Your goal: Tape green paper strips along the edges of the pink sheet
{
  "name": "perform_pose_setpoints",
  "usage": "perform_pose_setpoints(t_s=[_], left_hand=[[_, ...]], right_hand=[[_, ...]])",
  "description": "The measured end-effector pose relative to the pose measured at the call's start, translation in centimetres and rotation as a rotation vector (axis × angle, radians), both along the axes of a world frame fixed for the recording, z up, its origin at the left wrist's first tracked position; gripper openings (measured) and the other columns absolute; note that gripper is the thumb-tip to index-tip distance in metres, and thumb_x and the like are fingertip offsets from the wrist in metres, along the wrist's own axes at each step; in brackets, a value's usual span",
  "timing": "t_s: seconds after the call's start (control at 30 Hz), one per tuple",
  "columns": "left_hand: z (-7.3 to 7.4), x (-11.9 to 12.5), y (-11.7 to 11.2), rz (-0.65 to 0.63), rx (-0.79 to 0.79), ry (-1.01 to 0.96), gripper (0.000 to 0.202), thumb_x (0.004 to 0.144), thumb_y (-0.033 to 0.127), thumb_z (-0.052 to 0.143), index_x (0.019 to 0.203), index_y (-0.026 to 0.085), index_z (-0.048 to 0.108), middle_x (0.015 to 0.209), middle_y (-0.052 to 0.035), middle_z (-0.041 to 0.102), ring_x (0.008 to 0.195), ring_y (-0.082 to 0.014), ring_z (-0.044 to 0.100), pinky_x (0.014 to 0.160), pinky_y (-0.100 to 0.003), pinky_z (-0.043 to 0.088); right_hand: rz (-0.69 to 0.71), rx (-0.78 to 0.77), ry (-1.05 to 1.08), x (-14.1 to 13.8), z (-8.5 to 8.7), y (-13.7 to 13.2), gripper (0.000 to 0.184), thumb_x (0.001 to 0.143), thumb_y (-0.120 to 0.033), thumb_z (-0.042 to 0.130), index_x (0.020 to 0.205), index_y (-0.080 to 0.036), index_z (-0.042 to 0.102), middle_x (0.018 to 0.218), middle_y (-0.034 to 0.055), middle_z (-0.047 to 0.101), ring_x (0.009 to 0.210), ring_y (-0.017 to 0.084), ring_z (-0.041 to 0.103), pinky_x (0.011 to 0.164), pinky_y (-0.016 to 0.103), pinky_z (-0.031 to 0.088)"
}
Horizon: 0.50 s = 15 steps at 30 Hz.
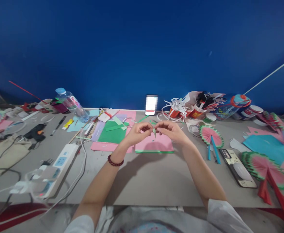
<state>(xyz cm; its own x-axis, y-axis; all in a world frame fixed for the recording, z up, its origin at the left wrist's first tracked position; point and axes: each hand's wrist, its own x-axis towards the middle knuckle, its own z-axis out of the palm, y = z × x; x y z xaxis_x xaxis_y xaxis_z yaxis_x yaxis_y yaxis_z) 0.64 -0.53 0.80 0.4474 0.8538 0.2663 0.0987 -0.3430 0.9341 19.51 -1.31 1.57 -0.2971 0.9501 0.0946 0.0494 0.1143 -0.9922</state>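
My left hand (141, 132) and my right hand (169, 130) meet above the middle of the table. Both are closed in a pinch on a small pale green paper strip (154, 132), whose end hangs down between the fingertips. Under them lies a sheet of pink paper (144, 145) with a green strip (156, 151) along its near edge. To the left of my left hand, a green paper sheet (114, 136) rests on other coloured sheets, with cut green strips on top.
A phone (151, 105) stands against the blue wall. Leftward are a power strip (60, 166), a bottle (72, 105) and a glue gun (35, 132). Rightward are cups of paper strips (177, 108), round pink paper fans (211, 136) and a phone (229, 161) with a mouse (241, 171) on it.
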Motion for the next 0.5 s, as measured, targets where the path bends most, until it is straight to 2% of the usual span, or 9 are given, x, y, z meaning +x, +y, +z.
perform_pose_setpoints(t_s=[0.27,0.5], left_hand=[[-0.18,0.19,0.03,0.007,-0.009,0.007,0.011,0.074,0.018,0.054,0.067,0.019,0.062,0.062,-0.0006,0.062,0.059,-0.0123,0.056,0.056,-0.023,0.043],[-0.61,0.18,0.18,-0.039,-0.132,-0.056,0.009,0.073,0.021,0.056,0.067,0.019,0.062,0.062,-0.0004,0.059,0.059,-0.0118,0.054,0.058,-0.024,0.044]], right_hand=[[0.049,0.01,0.007,0.02,-0.61,0.23,0.007,0.074,-0.021,0.066,0.079,-0.02,0.069,0.075,0.0,0.066,0.067,0.012,0.059,0.068,0.028,0.048],[0.046,0.076,-0.049,0.01,-0.83,0.15,0.007,0.075,-0.019,0.063,0.081,-0.02,0.067,0.077,0.0007,0.065,0.07,0.013,0.06,0.069,0.028,0.049]])
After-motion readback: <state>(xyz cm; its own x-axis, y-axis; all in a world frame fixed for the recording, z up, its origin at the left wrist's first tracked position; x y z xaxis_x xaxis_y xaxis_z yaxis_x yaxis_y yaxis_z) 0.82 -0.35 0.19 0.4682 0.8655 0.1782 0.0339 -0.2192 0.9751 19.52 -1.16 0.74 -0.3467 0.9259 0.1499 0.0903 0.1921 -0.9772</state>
